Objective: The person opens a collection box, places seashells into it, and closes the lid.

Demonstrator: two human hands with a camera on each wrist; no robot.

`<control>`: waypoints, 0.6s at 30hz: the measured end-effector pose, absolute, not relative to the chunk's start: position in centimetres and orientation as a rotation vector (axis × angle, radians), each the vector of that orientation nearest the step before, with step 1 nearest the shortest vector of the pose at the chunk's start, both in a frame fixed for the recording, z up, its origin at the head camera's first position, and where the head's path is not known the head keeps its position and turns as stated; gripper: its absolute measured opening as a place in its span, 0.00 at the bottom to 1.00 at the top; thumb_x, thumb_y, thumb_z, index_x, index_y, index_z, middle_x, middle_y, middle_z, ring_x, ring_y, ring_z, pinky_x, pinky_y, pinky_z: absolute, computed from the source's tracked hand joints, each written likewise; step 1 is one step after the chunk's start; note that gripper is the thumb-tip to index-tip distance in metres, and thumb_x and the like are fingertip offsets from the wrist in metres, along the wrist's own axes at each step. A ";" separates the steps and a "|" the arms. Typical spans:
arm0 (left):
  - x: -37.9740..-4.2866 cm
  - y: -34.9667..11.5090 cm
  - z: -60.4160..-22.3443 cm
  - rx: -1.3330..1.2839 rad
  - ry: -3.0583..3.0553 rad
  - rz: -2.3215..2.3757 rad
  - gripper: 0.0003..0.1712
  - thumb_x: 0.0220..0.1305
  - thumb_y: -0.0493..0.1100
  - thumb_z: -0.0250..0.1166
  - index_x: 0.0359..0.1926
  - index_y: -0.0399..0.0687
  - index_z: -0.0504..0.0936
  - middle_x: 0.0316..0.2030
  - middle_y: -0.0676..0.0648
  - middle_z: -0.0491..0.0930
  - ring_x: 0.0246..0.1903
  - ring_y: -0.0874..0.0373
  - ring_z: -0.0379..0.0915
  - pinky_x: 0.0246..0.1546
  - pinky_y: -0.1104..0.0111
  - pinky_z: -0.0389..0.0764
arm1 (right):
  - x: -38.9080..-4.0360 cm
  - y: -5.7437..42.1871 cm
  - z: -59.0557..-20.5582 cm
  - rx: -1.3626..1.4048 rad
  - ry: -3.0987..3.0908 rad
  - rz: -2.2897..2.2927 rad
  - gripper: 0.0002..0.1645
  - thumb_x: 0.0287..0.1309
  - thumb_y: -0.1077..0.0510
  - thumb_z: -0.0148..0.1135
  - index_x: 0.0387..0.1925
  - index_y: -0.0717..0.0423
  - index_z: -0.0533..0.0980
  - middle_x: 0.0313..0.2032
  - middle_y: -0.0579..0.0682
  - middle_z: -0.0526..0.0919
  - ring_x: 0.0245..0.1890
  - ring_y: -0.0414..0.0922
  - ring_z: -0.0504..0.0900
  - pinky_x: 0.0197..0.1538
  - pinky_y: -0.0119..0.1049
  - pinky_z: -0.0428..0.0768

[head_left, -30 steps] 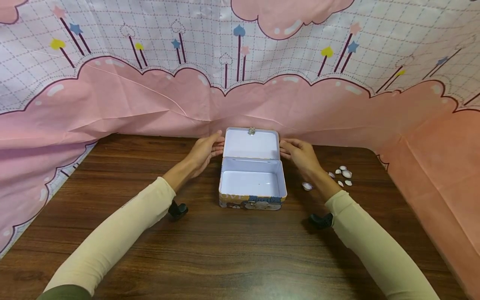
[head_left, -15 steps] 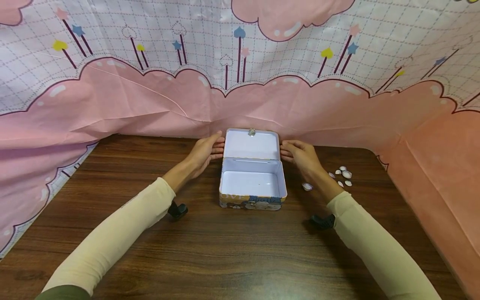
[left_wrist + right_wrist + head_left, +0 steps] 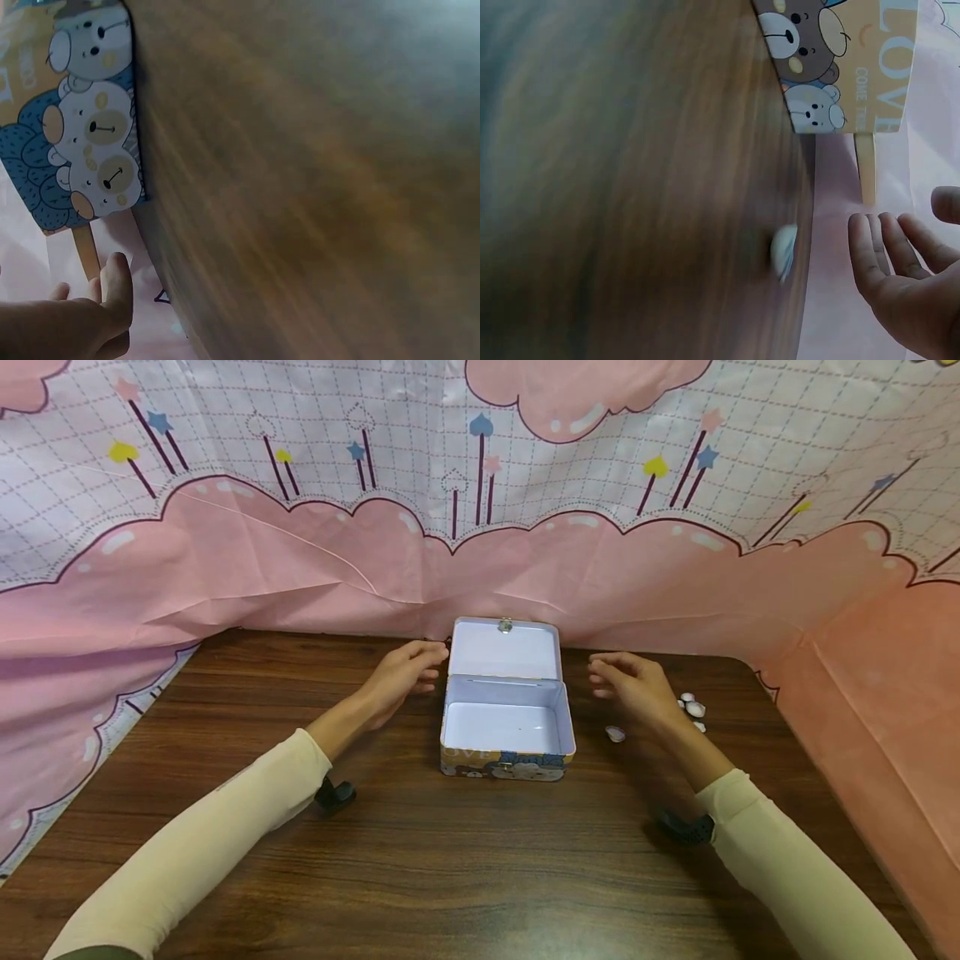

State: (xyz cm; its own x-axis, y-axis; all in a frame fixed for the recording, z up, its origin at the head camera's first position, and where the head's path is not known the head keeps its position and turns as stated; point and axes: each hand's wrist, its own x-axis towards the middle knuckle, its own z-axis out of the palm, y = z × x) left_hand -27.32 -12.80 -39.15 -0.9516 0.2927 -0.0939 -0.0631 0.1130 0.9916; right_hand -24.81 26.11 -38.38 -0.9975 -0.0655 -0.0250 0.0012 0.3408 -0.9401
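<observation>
A rectangular metal tin box (image 3: 468, 763) with a white inside and bear drawings on its outer walls stands on the table, its hinged lid (image 3: 504, 650) swung up at the back. My left hand (image 3: 399, 681) is beside the lid's left edge, fingertips close to it and holding nothing. To the right, my right hand (image 3: 639, 690) hovers apart from the box, its fingers loosely bent with nothing in them. The right wrist view shows those fingers (image 3: 889, 247) spread beneath the lid's edge. A single seashell (image 3: 615, 734) lies between the box and my right forearm.
Several small white shells (image 3: 696, 710) lie on the right of the dark wooden table (image 3: 480, 860), partly hidden behind my right hand. A pink and white patterned cloth (image 3: 337, 560) hangs along the back and sides.
Both hands have drawn away from the lid's sides, the right one farther, toward the loose shells. The lid stays up and the box keeps its place.
</observation>
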 end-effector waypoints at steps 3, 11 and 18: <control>-26.8 -13.0 -39.4 0.245 2.137 1.892 0.34 0.87 0.52 0.62 0.83 0.43 0.70 0.81 0.39 0.71 0.74 0.35 0.72 0.80 0.42 0.79 | -24.1 27.2 -38.5 -0.096 2.575 -1.692 0.33 0.88 0.47 0.59 0.77 0.66 0.75 0.76 0.67 0.78 0.55 0.33 0.89 0.59 0.29 0.93; -25.3 -13.9 -39.7 0.310 2.112 1.836 0.35 0.86 0.50 0.65 0.85 0.48 0.68 0.75 0.37 0.73 0.76 0.35 0.73 0.77 0.40 0.81 | -22.2 29.5 -38.2 -0.144 2.761 -1.362 0.33 0.84 0.38 0.63 0.73 0.56 0.81 0.71 0.62 0.85 0.55 0.49 0.94 0.45 0.33 0.91; -24.1 -14.4 -39.9 0.303 2.048 1.834 0.38 0.84 0.49 0.66 0.87 0.50 0.66 0.80 0.36 0.70 0.78 0.34 0.69 0.76 0.42 0.83 | -21.3 31.2 -38.1 -0.190 2.819 -1.240 0.31 0.82 0.38 0.66 0.70 0.55 0.84 0.64 0.62 0.90 0.53 0.55 0.92 0.46 0.37 0.90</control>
